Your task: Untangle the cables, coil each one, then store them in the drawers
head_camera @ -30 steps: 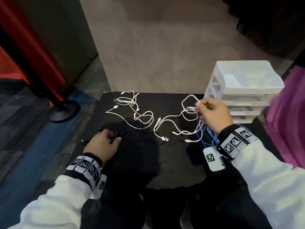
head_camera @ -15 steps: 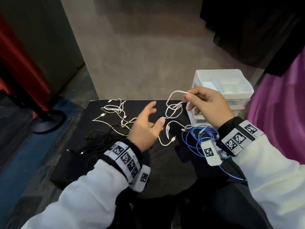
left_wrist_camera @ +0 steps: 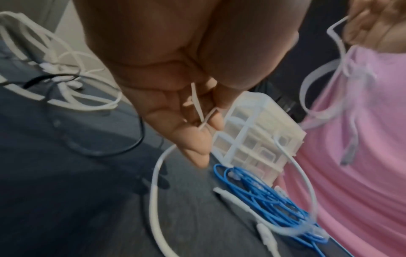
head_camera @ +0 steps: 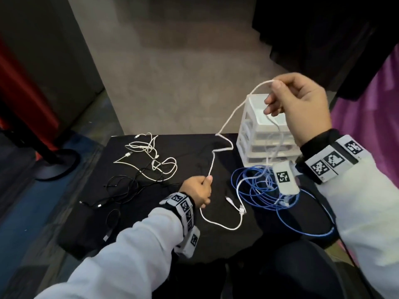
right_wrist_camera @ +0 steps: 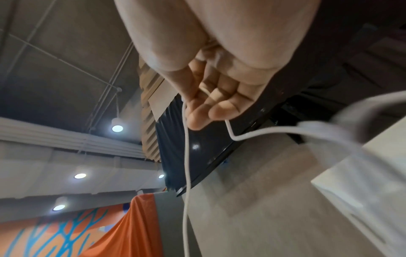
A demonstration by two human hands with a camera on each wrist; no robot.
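Between the two grips a single white cable (head_camera: 224, 128) runs kinked and slack. Left hand (head_camera: 197, 192), low over the tabletop (head_camera: 151, 216), has thumb and fingers closed round the cable; right hand (head_camera: 300, 106), raised well above and to the right of it, pinches the same cable at its top bend, other fingers curled.

Below the left grip the cable's tail loops on the tabletop to a white plug (head_camera: 241, 210), which lies against the blue cable (head_camera: 259, 190) heap. A second strand drops from the right grip into that heap.

Risk, judged: pulling the grips further apart may drag blue loops along or snag the plug, tightening the tangle. The hanging strand passes just beside the drawer unit (head_camera: 254, 145); a sideways tug could shift it.

Left of and beyond the left grip: a black cable (head_camera: 121, 190) crossing a white cable bundle (head_camera: 151, 154), untouched.

Room: bare tabletop lies between the two heaps, directly beyond the left grip. Drawer unit stands near the far right edge; part of the blue loop lies near the right edge, so little margin rightward.
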